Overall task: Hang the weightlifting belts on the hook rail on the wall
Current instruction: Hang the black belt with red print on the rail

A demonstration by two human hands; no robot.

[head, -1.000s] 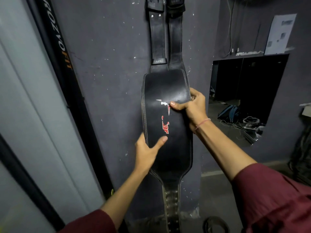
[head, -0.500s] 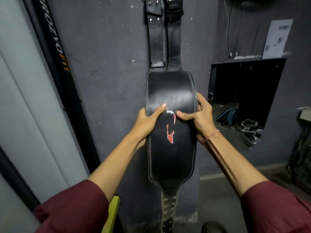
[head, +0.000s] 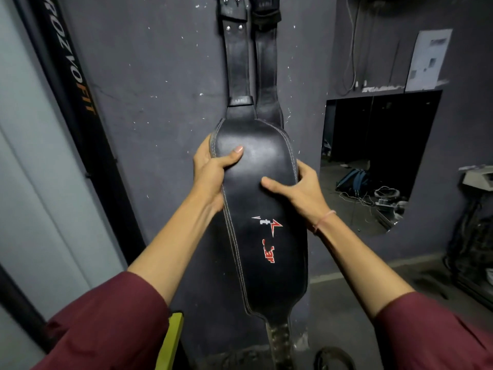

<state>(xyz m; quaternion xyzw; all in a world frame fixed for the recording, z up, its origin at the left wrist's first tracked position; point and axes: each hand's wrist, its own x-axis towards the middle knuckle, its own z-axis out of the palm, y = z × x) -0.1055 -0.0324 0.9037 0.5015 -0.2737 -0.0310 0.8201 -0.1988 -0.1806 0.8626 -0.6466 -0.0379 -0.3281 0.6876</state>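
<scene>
A black leather weightlifting belt [head: 264,236] with a red and white logo hangs down the dark wall, its narrow strap running up out of the top of the view. A second black belt strap [head: 265,76] hangs just to its right, mostly hidden behind it. My left hand [head: 210,172] grips the wide pad's upper left edge, thumb on the front. My right hand [head: 301,190] grips the pad's right edge a little lower, thumb across the front. The hook rail itself is out of view above.
A black pole with orange lettering [head: 77,102] leans along the wall at left. A dark opening [head: 378,156] at right shows a bag and cables on the floor. A yellow-green object [head: 170,340] and a dark ring [head: 333,359] lie low by the wall.
Both hands have moved up the wide pad, the left one most, from its lower left edge to its upper left edge. The pad's lower part now bows away from the wall towards me.
</scene>
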